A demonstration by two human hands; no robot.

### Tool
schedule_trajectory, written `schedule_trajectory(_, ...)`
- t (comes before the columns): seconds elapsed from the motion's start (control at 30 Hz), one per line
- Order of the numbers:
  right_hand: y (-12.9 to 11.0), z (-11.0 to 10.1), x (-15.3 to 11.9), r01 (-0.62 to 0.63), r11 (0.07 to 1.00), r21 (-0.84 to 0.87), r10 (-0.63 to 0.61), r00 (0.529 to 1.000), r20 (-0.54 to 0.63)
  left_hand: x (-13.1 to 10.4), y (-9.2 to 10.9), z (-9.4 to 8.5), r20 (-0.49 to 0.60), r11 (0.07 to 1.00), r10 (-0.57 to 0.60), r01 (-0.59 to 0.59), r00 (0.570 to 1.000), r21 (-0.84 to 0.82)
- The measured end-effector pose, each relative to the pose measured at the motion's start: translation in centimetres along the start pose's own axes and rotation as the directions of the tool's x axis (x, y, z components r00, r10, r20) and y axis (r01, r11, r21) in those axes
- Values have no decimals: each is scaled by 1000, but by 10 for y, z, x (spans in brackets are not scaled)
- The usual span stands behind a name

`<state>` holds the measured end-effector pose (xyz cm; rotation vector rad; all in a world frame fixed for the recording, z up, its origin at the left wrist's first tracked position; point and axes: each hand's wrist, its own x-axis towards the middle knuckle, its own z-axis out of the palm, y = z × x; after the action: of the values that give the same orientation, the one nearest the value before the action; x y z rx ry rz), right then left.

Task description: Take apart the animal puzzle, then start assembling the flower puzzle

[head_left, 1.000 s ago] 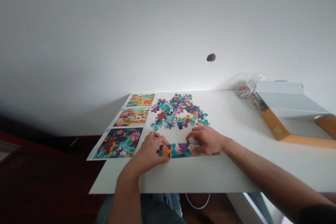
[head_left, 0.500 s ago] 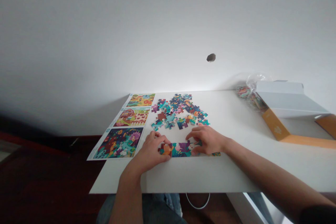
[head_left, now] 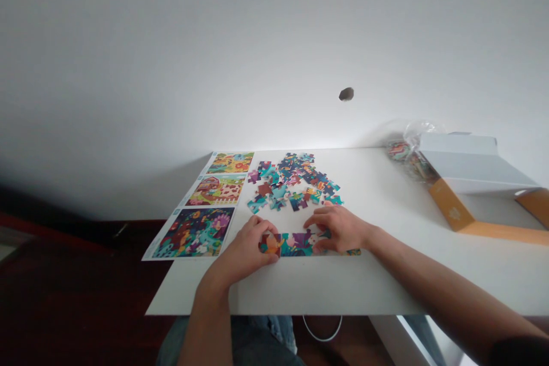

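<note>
Head view, my left hand (head_left: 249,243): thumb and forefinger grasp the top and bottom edges of an orange-and-maroon cardboard puzzle piece (head_left: 271,245), flat on the table.
Head view, my right hand (head_left: 338,229): curled over the strip, thumb on its printed face, forefinger near its upper edge; I can't tell whether I'm gripping it or only steadying it.
Strip: a row of teal, purple and pink puzzle pieces (head_left: 298,244), lying near the front edge of the white table (head_left: 386,286), its far end showing past my right hand.
Seam: a thin line parts my left piece from the row; I can't tell if they interlock.
Loose pile: multicoloured jigsaw pieces (head_left: 295,174), beyond my hands.
Picture sheet: white paper with three bright printed scenes (head_left: 193,233), left of the pile.
Box: open, orange and white cardboard (head_left: 454,209), to the right, beside a clear plastic bag (head_left: 418,137).
Risk at the seam: pushing unevenly from the left could, I judge, make the row buckle or a tab ride up.
Risk under my right hand: bearing down sideways might skew the row and open its joints.
Risk beyond: a careless knuckle could scatter the nearest loose pieces.
</note>
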<state>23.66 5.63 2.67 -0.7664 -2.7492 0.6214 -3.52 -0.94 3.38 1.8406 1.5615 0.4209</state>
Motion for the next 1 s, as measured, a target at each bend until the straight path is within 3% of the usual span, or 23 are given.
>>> schedule_trajectory(0.1, 1, 1, 0, 7, 1000, 4, -7, 1000, -2, 1, -2, -1, 21, 988, -19, 22, 1000, -151)
schedule_trajectory(0.2, 2, 2, 0, 16, 1000, 7, -16, 1000, -6, 10, -3, -1, -127, 959, -14, -23, 992, -282)
schedule_trajectory(0.27, 2, 3, 0, 12, 1000, 5, -12, 1000, -13, 21, -3, 2, -316, 922, -80, -50, 945, -384)
schedule_trajectory(0.33, 1, 3, 0, 5, 1000, 10, -5, 1000, -23, 33, -4, 7, -471, 863, -233, -42, 851, -503)
schedule_trajectory(0.4, 0, 3, -1, 5, 1000, 18, -4, 1000, -28, 45, -6, 13, -479, 757, -376, -34, 793, -652)
schedule_trajectory(0.5, -1, 3, -1, 11, 1000, 16, -10, 999, -38, 59, -9, 19, -441, 655, -401, -86, 803, -751)
schedule_trajectory(0.6, 0, 5, 0, 15, 1000, 9, -15, 999, -51, 66, -11, 22, -513, 752, -249, -170, 821, -637)
schedule_trajectory(0.73, 5, 10, 0, -13, 999, 39, 17, 995, -103, 67, -12, 22, -590, 980, -20, -100, 807, -170)
schedule_trajectory(0.87, 15, 13, -1, -178, 984, 28, 178, 939, -296, 59, -12, 18, -604, 996, 76, -37, 794, 76)
schedule_trajectory(0.93, 19, 13, -1, -267, 964, 19, 252, 884, -393, 55, -11, 17, -596, 985, 147, -63, 789, 159)
schedule_trajectory(1.0, 21, 12, -1, -307, 951, 26, 288, 856, -429, 53, -7, 19, -532, 958, 244, -117, 811, 261)
